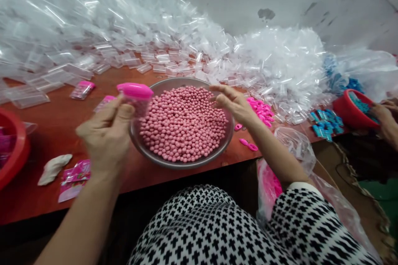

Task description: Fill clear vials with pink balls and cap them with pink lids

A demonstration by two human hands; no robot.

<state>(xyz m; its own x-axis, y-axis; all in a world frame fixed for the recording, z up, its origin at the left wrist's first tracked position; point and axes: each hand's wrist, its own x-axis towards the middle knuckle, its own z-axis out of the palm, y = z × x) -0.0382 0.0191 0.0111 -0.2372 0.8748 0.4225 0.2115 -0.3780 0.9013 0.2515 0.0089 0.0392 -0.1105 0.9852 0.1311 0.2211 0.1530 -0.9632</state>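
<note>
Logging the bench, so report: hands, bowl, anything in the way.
Left hand holding pink-capped container. Right hand over right side of bowl, fingers apart. Bowl holds pink beads; container hides part of its left rim.

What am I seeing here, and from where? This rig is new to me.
No machine here: just a person's two bare hands, seen from a camera on their head, looking forward and down. The left hand holds a clear plastic container with a bright pink cap. The right hand, seemingly empty, is over the rim of a round, grey, metal-looking bowl of small pink balls. The bowl stands on a reddish-brown table before a heap of clear plastic containers. At far right, another person's hand is at a red plastic bowl.
</note>
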